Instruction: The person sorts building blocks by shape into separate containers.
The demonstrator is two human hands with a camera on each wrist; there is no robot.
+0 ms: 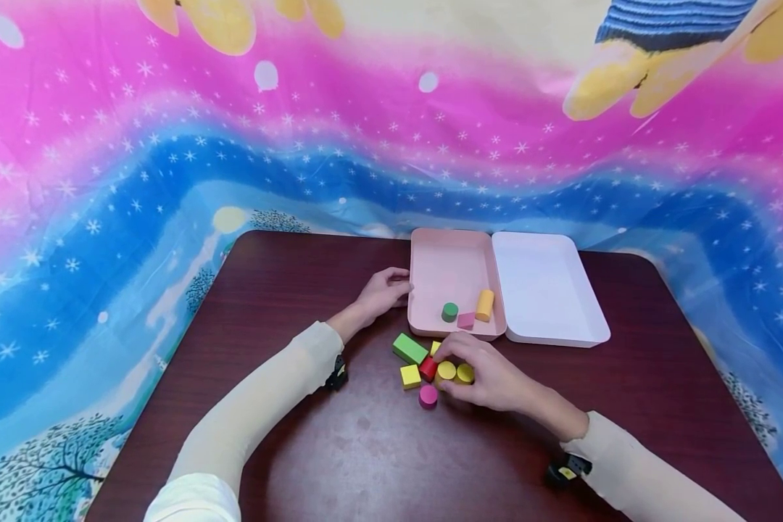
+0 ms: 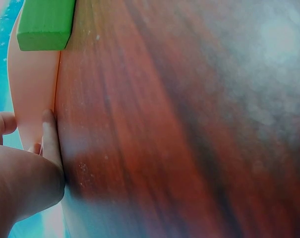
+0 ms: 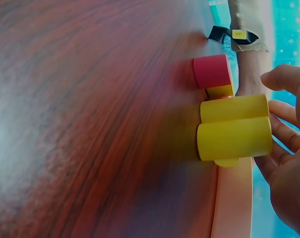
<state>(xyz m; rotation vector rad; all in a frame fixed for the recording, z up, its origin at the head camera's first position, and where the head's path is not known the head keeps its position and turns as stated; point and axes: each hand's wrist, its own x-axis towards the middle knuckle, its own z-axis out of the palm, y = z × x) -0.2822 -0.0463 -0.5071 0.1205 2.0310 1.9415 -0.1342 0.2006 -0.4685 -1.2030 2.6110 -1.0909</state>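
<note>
My left hand (image 1: 383,291) rests against the left wall of the pink tray (image 1: 453,250), its fingers touching the outside near the rim. Over the blocks in front of the tray is my right hand (image 1: 492,373), thumb and fingers spread around two upright yellow cylinders (image 3: 234,139). In the right wrist view those fingers sit just behind and above the cylinder tops, not closed on them. Close by lie a red block (image 1: 428,369), a yellow cube (image 1: 410,377), a green rectangular block (image 1: 409,349) and a magenta cylinder (image 1: 428,396). Another yellow block (image 1: 436,348) is partly hidden by my right fingers.
Inside the pink tray are a green cylinder (image 1: 449,312), a pink block (image 1: 466,320) and an orange cylinder (image 1: 485,305). A white tray (image 1: 548,290) adjoins it on the right. Both stand near the back edge of the dark wooden table (image 1: 339,449), before a patterned cloth.
</note>
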